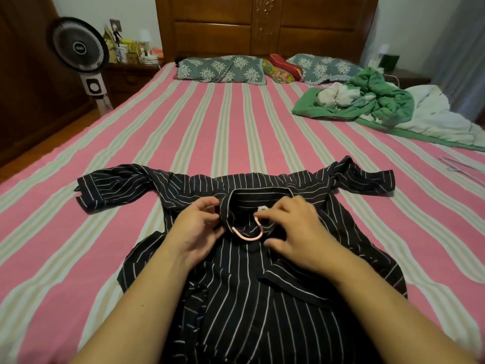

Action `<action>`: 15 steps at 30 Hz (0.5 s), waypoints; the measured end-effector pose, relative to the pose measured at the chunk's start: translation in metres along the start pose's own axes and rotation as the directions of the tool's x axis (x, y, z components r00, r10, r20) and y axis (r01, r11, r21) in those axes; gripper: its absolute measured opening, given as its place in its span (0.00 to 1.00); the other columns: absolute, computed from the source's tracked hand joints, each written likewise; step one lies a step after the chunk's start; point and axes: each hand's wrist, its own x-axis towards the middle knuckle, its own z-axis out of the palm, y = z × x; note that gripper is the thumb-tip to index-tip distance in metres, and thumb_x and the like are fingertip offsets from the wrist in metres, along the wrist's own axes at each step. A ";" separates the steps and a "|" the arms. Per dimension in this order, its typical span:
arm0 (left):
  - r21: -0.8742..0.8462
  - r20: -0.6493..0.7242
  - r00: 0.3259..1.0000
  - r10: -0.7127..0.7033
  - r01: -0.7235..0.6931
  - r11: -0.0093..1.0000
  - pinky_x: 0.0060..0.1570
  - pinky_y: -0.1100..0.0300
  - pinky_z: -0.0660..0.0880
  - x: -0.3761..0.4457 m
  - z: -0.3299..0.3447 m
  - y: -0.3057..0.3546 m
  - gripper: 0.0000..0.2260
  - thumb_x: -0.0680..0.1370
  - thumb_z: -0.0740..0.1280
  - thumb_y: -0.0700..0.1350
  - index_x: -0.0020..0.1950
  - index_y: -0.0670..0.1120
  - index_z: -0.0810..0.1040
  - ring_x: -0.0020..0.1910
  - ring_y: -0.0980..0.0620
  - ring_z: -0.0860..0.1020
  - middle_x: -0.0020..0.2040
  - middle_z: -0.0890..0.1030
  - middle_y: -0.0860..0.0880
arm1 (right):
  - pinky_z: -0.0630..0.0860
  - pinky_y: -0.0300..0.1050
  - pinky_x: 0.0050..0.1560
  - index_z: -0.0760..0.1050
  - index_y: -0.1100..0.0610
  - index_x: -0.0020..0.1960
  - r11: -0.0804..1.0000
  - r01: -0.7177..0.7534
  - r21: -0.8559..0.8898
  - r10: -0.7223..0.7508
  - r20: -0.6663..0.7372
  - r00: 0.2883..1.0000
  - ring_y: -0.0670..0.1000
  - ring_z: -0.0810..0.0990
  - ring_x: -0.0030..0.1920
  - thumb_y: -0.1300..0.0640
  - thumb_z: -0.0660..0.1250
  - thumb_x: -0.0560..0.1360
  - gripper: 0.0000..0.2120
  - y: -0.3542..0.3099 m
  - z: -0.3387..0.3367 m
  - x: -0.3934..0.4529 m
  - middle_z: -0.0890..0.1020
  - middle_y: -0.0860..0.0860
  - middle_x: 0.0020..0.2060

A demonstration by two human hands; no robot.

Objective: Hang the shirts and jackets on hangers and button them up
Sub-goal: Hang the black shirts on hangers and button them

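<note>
On the bed [199, 122], left hand [195, 232] and right hand [294, 232] both pinching shirt [236, 298] collar.

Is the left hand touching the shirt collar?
Touching: the head view shows the left hand pinching the collar's left edge between its fingers.

free: bare bed [210, 122] far of the shirt [236, 285], and left | obstacles: green bedding heap [380, 101] far right; spare hanger [456, 166] right edge; pillows [220, 69] far
</note>
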 end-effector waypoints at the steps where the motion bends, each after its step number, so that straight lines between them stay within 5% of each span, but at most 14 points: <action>1: 0.007 0.003 1.000 0.007 -0.007 1.000 0.49 0.50 0.81 -0.002 0.000 0.002 0.18 0.76 0.54 0.23 0.51 0.41 0.76 0.47 0.44 0.79 0.46 0.79 0.42 | 0.59 0.48 0.67 0.75 0.39 0.68 0.994 0.037 -0.102 -0.031 0.052 0.998 0.47 0.66 0.57 0.44 0.73 0.73 0.23 -0.001 0.009 -0.001 0.71 0.42 0.52; 3: 0.053 0.022 0.999 0.032 -0.033 0.998 0.46 0.53 0.80 -0.008 0.003 0.005 0.18 0.75 0.55 0.23 0.50 0.42 0.76 0.45 0.46 0.79 0.44 0.79 0.43 | 0.64 0.57 0.66 0.80 0.41 0.61 0.987 0.070 -0.144 -0.071 -0.002 0.997 0.49 0.69 0.52 0.46 0.73 0.74 0.15 -0.005 0.019 0.001 0.75 0.42 0.47; 6: 0.421 0.020 0.979 0.203 -0.193 0.886 0.51 0.58 0.79 -0.019 0.000 0.011 0.14 0.77 0.61 0.26 0.49 0.44 0.79 0.47 0.49 0.82 0.45 0.82 0.47 | 0.73 0.58 0.54 0.83 0.51 0.53 0.996 0.084 -0.011 -0.081 -0.405 0.911 0.49 0.74 0.44 0.56 0.69 0.77 0.07 -0.014 -0.001 0.007 0.81 0.44 0.40; 9: 0.895 0.246 0.922 0.299 -0.335 0.296 0.64 0.63 0.70 -0.025 -0.015 0.008 0.16 0.78 0.70 0.37 0.63 0.49 0.80 0.60 0.55 0.78 0.58 0.80 0.50 | 0.74 0.49 0.49 0.83 0.59 0.51 0.985 0.103 0.140 0.029 -0.712 0.701 0.51 0.78 0.43 0.60 0.65 0.80 0.08 -0.026 -0.041 -0.004 0.83 0.51 0.41; 11: 0.947 0.297 0.943 0.153 -0.311 0.080 0.71 0.60 0.66 -0.033 -0.025 0.002 0.22 0.78 0.70 0.43 0.72 0.53 0.75 0.66 0.51 0.73 0.64 0.76 0.48 | 0.76 0.52 0.48 0.82 0.60 0.52 0.993 0.083 0.086 -0.004 -0.672 0.741 0.54 0.80 0.44 0.58 0.63 0.82 0.10 -0.027 -0.051 -0.015 0.83 0.52 0.43; 13: 0.958 0.257 0.939 0.227 -0.278 0.065 0.67 0.59 0.69 -0.041 -0.031 0.002 0.18 0.79 0.67 0.41 0.67 0.54 0.78 0.64 0.53 0.75 0.62 0.79 0.51 | 0.78 0.55 0.46 0.83 0.59 0.53 0.999 0.035 -0.004 -0.031 -0.566 0.824 0.54 0.80 0.44 0.57 0.63 0.81 0.11 -0.021 -0.047 -0.027 0.83 0.52 0.44; 15: 0.971 0.105 0.909 0.404 -0.181 0.154 0.54 0.60 0.73 -0.053 -0.039 0.018 0.14 0.77 0.64 0.38 0.51 0.56 0.82 0.54 0.54 0.80 0.52 0.83 0.56 | 0.80 0.53 0.44 0.84 0.59 0.55 0.997 0.022 -0.068 -0.051 -0.468 0.882 0.52 0.80 0.44 0.60 0.67 0.77 0.10 -0.012 -0.044 -0.042 0.83 0.51 0.45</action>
